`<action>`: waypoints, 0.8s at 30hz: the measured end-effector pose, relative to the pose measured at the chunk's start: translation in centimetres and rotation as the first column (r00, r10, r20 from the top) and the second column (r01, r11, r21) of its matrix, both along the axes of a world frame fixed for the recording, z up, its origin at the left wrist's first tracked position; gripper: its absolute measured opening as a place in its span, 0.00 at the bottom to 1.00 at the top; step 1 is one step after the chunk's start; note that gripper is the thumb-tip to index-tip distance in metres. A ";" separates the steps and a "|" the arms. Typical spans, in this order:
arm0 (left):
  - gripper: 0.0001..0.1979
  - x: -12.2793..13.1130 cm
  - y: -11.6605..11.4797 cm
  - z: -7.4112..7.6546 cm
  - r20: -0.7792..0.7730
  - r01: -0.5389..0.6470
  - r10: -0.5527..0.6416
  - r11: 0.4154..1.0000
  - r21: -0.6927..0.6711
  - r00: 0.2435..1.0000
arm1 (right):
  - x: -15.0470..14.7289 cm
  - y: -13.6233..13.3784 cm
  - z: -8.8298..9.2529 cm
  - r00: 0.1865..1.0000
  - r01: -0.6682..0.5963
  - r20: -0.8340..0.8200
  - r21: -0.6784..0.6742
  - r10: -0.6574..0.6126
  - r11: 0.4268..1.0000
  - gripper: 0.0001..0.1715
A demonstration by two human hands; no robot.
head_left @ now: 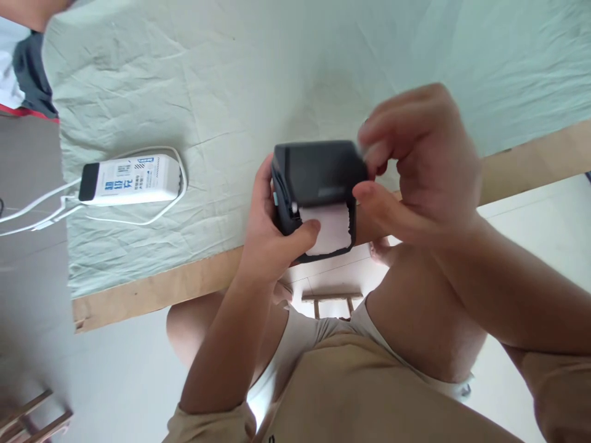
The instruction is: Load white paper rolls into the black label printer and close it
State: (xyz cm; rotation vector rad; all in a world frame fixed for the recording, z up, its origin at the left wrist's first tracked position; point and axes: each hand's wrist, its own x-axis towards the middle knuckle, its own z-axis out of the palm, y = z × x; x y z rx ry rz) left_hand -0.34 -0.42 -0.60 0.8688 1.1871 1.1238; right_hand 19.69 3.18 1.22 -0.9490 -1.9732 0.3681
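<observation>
Over the near edge of the wooden table (157, 280), the left hand (270, 240) grips a black, boxy plastic device (323, 166), thumb on its white paper (335, 227). By the device's right side is the right hand (429, 160), curled, blurred; whether it holds anything, I cannot tell. Farther left, a white, black-ended block (133, 178) lies on pale green cloth (231, 74).

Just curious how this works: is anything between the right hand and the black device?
Nothing visible: the right hand is close beside the black device, though blur hides whether they touch. The left hand grips its opposite side.
</observation>
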 end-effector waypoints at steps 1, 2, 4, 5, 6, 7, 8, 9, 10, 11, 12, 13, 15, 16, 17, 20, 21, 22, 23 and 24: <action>0.51 0.0 -0.1 -0.1 -0.002 -0.002 0.002 1.000 0.012 1.000 | 0.0 -0.1 -0.1 1.000 -0.010 0.022 0.023 0.009 1.000 0.09; 0.51 0.1 -0.1 -0.2 0.003 -0.004 0.004 1.000 0.031 1.000 | 0.1 -0.1 -0.2 0.999 -0.007 0.051 0.017 0.006 1.000 0.06; 0.50 0.3 -0.3 -0.2 0.043 -0.019 0.017 0.998 0.062 0.999 | 0.3 -0.3 -0.6 0.997 0.035 0.073 -0.086 -0.028 0.996 0.08; 0.47 0.5 -0.3 -0.2 0.069 -0.040 0.035 0.997 0.073 0.997 | 0.3 -0.4 -0.8 0.998 0.047 0.056 -0.169 -0.038 0.985 0.12; 0.42 0.7 -0.3 -0.1 0.092 -0.059 0.052 0.995 0.075 0.994 | 0.4 -0.4 -1.1 0.999 0.036 0.024 -0.265 -0.031 0.964 0.17; 0.35 0.9 -0.3 0.1 0.109 -0.070 0.062 0.995 0.067 0.992 | 0.5 -0.4 -1.3 1.000 0.000 -0.022 -0.359 -0.008 0.933 0.20; 0.30 1.0 -0.3 0.2 0.116 -0.070 0.063 0.996 0.051 0.991 | 0.5 -0.4 -1.5 0.997 -0.056 -0.071 -0.433 0.028 0.899 0.23; 0.26 1.1 -0.2 0.4 0.115 -0.057 0.053 0.998 0.028 0.992 | 0.6 -0.3 -1.6 0.991 -0.117 -0.113 -0.485 0.071 0.867 0.25; 0.23 1.2 -0.2 0.6 0.111 -0.048 0.047 0.999 0.008 0.993 | 0.6 -0.2 -1.7 0.984 -0.166 -0.139 -0.521 0.108 0.838 0.25; 0.22 1.2 -0.1 0.8 0.108 -0.038 0.038 0.999 -0.007 0.993 | 0.6 -0.1 -1.7 0.980 -0.193 -0.152 -0.538 0.131 0.820 0.26; 0.22 1.2 0.0 0.9 0.107 -0.028 0.030 0.999 -0.017 0.994 | 0.7 0.1 -1.7 0.979 -0.200 -0.150 -0.542 0.140 0.816 0.26; 0.22 1.2 0.0 1.0 0.108 -0.025 0.027 0.999 -0.021 0.994 | 0.7 0.2 -1.8 0.980 -0.197 -0.139 -0.540 0.144 0.818 0.26; 0.22 1.2 0.0 1.0 0.117 -0.024 0.027 0.999 -0.026 0.993 | 0.7 0.3 -1.8 0.982 -0.188 -0.120 -0.535 0.146 0.824 0.27; 0.22 1.3 0.0 0.9 0.129 -0.023 0.026 0.999 -0.024 0.991 | 0.8 0.3 -1.9 0.982 -0.189 -0.118 -0.533 0.148 0.825 0.28; 0.22 1.3 0.0 0.8 0.147 -0.030 0.031 0.999 -0.015 0.989 | 0.8 0.3 -2.0 0.981 -0.191 -0.119 -0.534 0.151 0.824 0.29; 0.19 1.6 0.1 0.1 0.222 -0.072 0.058 0.996 0.054 0.973 | 0.9 0.3 -2.2 0.984 -0.175 -0.133 -0.557 0.121 0.812 0.29; 0.19 1.6 0.2 -0.2 0.246 -0.078 0.056 0.994 0.079 0.968 | 0.9 0.2 -2.2 0.986 -0.161 -0.137 -0.574 0.100 0.803 0.28; 0.19 1.6 0.3 -0.4 0.266 -0.086 0.057 0.992 0.097 0.962 | 0.8 0.1 -2.2 0.987 -0.149 -0.142 -0.590 0.080 0.794 0.28; 0.18 1.6 0.4 -0.7 0.283 -0.095 0.062 0.990 0.102 0.957 | 0.8 0.0 -2.1 0.987 -0.145 -0.148 -0.602 0.069 0.785 0.27; 0.17 1.5 0.5 -0.8 0.299 -0.108 0.076 0.990 0.091 0.951 | 0.7 0.0 -2.0 0.986 -0.150 -0.154 -0.609 0.069 0.779 0.27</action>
